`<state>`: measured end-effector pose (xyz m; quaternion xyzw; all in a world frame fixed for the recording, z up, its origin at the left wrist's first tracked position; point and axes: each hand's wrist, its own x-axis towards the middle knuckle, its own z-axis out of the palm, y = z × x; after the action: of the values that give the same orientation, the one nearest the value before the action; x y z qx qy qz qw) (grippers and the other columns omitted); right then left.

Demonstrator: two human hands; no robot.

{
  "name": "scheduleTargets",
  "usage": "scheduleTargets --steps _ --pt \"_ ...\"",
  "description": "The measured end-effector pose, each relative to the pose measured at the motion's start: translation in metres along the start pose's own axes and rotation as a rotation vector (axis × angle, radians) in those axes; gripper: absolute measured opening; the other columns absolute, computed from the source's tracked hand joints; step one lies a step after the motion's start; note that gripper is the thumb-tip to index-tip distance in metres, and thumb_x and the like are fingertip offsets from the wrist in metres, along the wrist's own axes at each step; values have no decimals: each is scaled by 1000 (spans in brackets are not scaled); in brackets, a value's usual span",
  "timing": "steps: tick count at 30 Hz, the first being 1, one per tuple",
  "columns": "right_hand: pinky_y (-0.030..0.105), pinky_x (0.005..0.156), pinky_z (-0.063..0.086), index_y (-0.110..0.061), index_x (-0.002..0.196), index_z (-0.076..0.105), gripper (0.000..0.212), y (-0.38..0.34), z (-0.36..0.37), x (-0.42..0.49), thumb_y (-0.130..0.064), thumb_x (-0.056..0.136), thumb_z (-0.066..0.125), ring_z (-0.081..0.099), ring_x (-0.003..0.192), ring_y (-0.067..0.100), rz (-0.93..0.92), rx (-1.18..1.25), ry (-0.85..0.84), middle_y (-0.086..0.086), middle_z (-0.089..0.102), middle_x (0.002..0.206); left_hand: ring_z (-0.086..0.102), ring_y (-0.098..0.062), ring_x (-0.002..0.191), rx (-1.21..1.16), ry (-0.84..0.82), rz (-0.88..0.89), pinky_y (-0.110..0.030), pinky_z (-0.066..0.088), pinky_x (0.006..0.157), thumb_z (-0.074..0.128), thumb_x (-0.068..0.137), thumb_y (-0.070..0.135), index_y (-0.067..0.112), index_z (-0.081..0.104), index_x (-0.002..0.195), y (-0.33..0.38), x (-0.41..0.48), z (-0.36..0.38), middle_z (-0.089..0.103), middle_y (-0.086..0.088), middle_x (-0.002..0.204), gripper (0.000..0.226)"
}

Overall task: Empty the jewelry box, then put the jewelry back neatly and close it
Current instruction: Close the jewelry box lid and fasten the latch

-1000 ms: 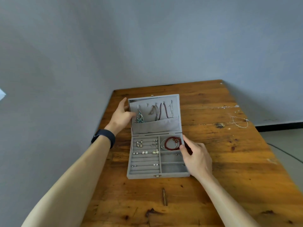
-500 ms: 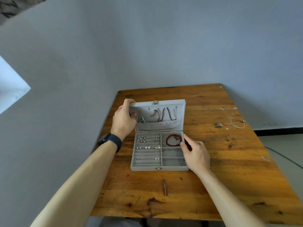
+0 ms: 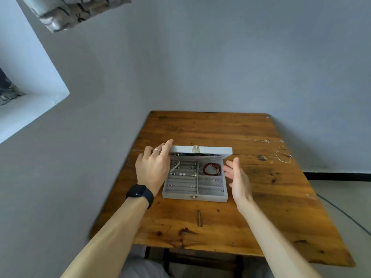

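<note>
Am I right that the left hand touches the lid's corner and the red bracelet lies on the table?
Not quite: the head view shows the red bracelet inside the box, in its far right compartment, not on the table. The left hand does touch the corner of the lid.

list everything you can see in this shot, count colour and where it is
table: one, brown wood, centre of view
jewelry box: one, grey, middle of the table
lid: one, grey, hinged at the box's far side, half shut
clasp: one, gold-toned, on the lid's edge
bracelet: one, red beads, far right compartment
earrings: several, silver and pearl, left slots
chains: two, thin silver, far right of the table
curtain: one, patterned, top left
watch: one, black, left wrist
ring: one, silver, left finger
left hand: fingers on the lid's left corner
right hand: open, beside the box's right side
</note>
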<state>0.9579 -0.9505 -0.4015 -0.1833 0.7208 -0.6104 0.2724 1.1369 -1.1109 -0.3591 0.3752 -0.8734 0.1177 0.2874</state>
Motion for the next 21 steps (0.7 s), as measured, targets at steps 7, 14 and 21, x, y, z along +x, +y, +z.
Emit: scheduleTargets --steps 7,14,21 --pt "35 88 54 -23 118 62 36 -5 0 -29 -49 94 60 65 96 11 -14 51 109 -3 69 109 64 -27 71 58 -37 187 -34 49 52 74 76 -4 10 67 104 -4 -44 3 70 -9 101 32" --pt "25 87 43 -20 133 63 44 11 -9 -44 -40 94 65 52 105 7 -46 -157 116 -3 63 128 68 -31 76 89 -152 245 -37 52 57 73 68 -9 6 68 111 2 -68 1 71 -14 109 45" --pt "25 87 42 -22 135 59 43 27 -3 -49 -38 96 63 51 106 8 -27 -177 132 1 59 137 71 -29 75 124 -294 387 -36 57 58 90 52 -6 0 69 116 -9 -69 -5 72 -19 109 68"
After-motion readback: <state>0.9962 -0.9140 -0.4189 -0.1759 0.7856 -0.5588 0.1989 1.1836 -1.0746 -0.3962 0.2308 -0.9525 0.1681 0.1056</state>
